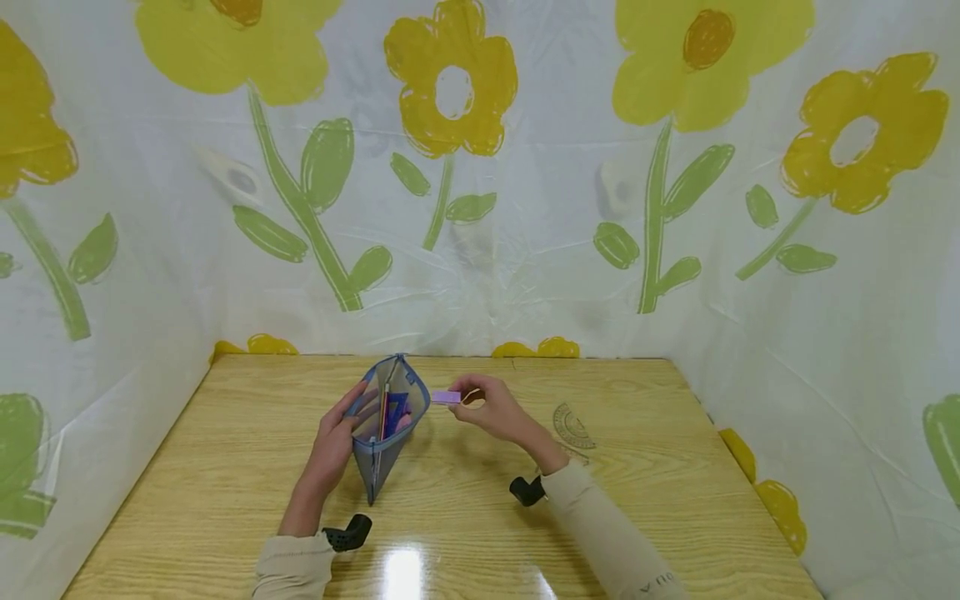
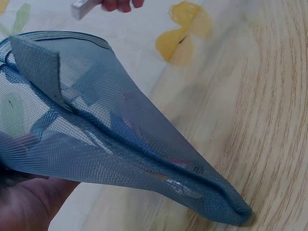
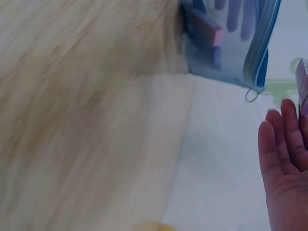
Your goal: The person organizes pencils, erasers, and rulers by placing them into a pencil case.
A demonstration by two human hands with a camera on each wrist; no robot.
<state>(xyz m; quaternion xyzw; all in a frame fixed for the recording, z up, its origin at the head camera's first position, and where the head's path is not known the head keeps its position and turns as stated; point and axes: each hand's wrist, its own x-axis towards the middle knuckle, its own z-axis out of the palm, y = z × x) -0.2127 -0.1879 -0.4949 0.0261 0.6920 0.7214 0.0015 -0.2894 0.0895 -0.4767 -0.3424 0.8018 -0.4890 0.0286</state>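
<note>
My left hand (image 1: 335, 437) grips the blue mesh pencil pouch (image 1: 382, 467) by its left side, holding its zipped mouth spread. Inside the pouch stand a pencil (image 1: 383, 412) and a blue set square (image 1: 396, 410), with a pink block (image 3: 210, 30) visible through the mesh. Just right of the opening, my right hand (image 1: 491, 407) pinches a small purple eraser (image 1: 446, 397) between thumb and fingers. In the right wrist view the eraser (image 3: 303, 86) is partly cut off by the frame edge. The pouch's narrow bottom end (image 2: 231, 209) points toward my body.
A clear protractor (image 1: 573, 427) lies on the wooden table (image 1: 247, 475) right of my right wrist. Another clear piece (image 1: 576, 455) beside it is partly covered by the forearm. Flower-printed white cloth (image 1: 540, 275) walls the table's back and sides.
</note>
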